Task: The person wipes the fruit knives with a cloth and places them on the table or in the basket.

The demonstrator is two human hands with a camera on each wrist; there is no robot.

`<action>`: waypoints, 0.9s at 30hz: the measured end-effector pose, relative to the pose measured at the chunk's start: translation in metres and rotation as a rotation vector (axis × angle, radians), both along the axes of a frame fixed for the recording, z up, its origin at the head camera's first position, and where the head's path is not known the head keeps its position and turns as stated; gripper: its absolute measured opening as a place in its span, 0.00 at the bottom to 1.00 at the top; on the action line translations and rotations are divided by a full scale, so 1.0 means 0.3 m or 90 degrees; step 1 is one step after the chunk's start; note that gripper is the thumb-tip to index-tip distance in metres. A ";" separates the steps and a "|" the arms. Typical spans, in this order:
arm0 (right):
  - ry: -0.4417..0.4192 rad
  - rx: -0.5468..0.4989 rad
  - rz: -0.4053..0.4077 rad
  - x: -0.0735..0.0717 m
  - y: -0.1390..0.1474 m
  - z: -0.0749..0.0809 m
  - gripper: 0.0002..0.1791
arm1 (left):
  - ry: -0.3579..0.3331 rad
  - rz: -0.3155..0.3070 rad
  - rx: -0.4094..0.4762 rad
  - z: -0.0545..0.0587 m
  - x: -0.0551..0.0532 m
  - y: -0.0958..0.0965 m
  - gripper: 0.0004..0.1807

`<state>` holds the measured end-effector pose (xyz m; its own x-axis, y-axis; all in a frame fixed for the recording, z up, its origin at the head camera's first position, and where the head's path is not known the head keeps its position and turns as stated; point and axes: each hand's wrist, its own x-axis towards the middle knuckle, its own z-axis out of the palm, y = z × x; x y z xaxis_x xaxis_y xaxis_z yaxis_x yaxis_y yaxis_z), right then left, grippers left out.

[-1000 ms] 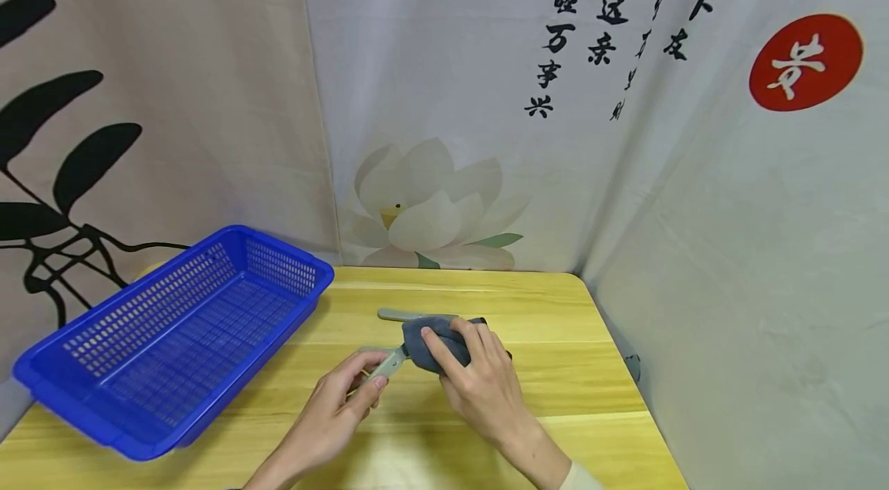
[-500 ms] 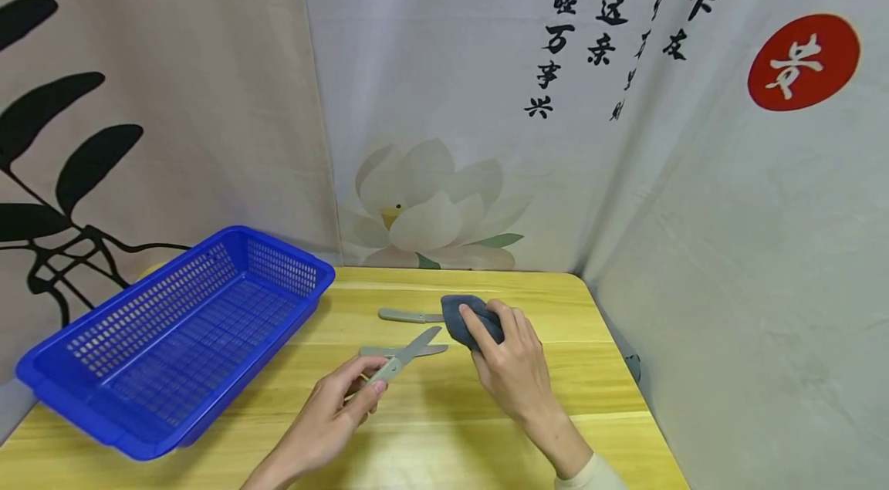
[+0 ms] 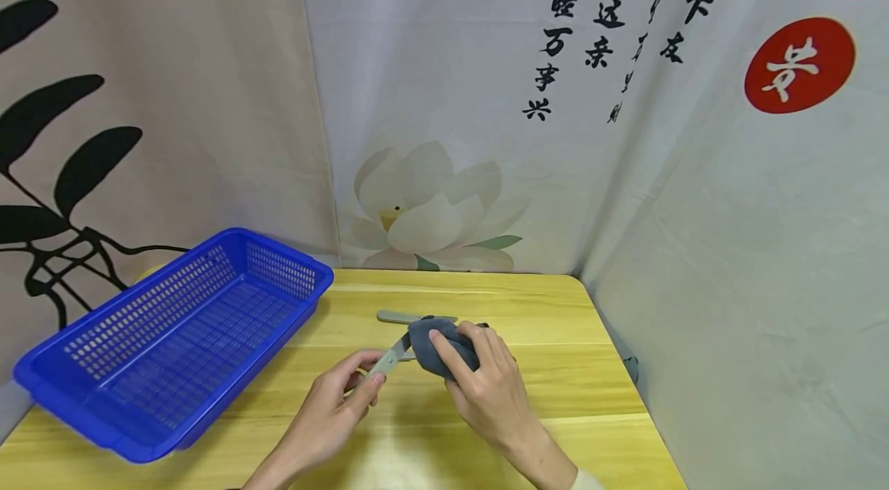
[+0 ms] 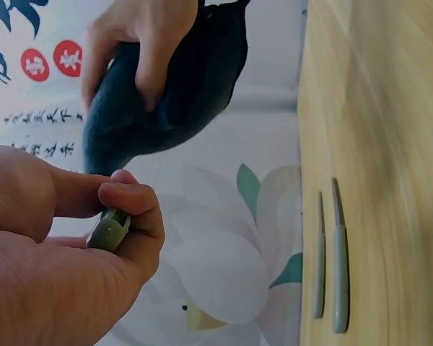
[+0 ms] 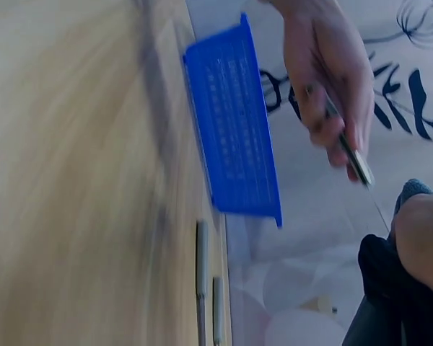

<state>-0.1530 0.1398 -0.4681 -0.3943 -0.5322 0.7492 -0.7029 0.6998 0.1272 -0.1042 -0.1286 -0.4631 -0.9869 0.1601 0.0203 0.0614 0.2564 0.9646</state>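
My left hand [image 3: 333,405] pinches a knife [image 3: 383,366] by its pale grey-green handle, blade pointing up and to the right. A dark blue-grey cloth [image 3: 439,347] is bunched in my right hand [image 3: 493,390] and covers most of that blade; only a short stretch near the handle shows. In the left wrist view, the handle's butt end [image 4: 110,231] sticks out of my left fist. Two more knives lie on the tabletop behind: the farther knife [image 3: 399,316] is partly behind the cloth, and the nearer knife [image 5: 202,259] is mostly hidden by hand and cloth in the head view.
At the left of the wooden table [image 3: 556,366] stands a blue perforated plastic basket [image 3: 174,274] with nothing in it. A printed curtain [image 3: 444,89] hangs right behind the table's back edge, and another side of it runs along the right.
The cloth went up and right off the blade, baring it half a second ago. Now my right hand has it back over the blade. My left hand has barely moved.
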 end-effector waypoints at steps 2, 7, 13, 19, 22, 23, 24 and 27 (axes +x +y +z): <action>0.006 0.009 0.011 0.016 -0.024 0.002 0.46 | -0.002 0.002 -0.001 0.004 -0.003 0.003 0.17; 0.020 0.029 0.028 0.042 -0.067 0.007 0.49 | -0.013 -0.002 0.000 0.012 -0.005 0.010 0.19; 0.017 0.049 0.027 0.051 -0.088 0.001 0.46 | -0.005 -0.026 0.019 0.013 -0.002 0.011 0.15; 0.021 0.056 0.019 0.049 -0.097 0.000 0.43 | -0.001 -0.036 0.024 0.008 -0.002 0.005 0.15; 0.035 0.054 0.017 0.042 -0.096 0.000 0.42 | 0.002 -0.037 0.023 0.007 -0.002 0.002 0.16; 0.039 0.053 0.016 0.039 -0.095 0.000 0.41 | 0.008 -0.039 0.024 0.005 -0.001 0.001 0.16; 0.043 0.052 0.014 0.035 -0.094 0.000 0.41 | 0.014 -0.041 0.025 0.004 -0.001 -0.001 0.16; 0.046 0.049 0.007 0.024 -0.087 0.001 0.39 | 0.031 -0.048 0.026 0.002 0.000 -0.005 0.18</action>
